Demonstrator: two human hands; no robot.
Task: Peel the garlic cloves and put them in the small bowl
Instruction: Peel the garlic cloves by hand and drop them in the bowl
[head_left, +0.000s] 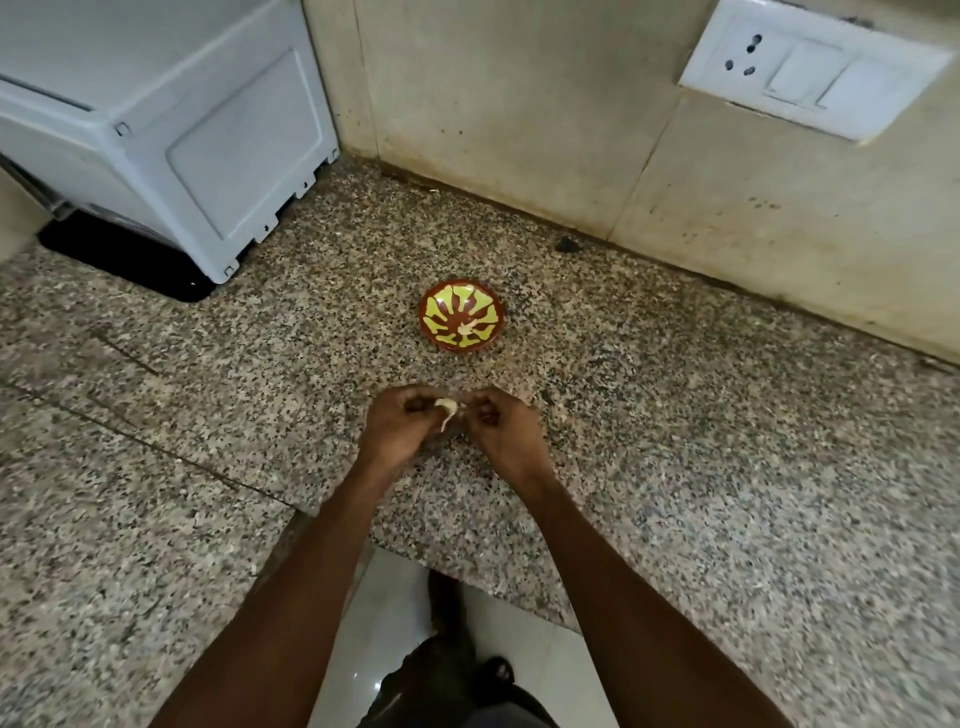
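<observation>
A small red bowl (462, 317) with a yellow pattern stands on the speckled granite counter (675, 441). One pale garlic piece (468, 327) lies inside it. Nearer to me, my left hand (402, 423) and my right hand (501, 423) meet just above the counter. Between their fingertips is a pale garlic clove (447, 408), with a thin strip of skin hanging down from it. The left hand's fingers pinch the clove; the right hand's curled fingers pinch at its right end.
A white appliance (171, 130) on a black base fills the back left corner. The tiled wall behind carries a white socket and switch plate (810, 67). The counter's front edge has a notch by my arms, with floor tiles below.
</observation>
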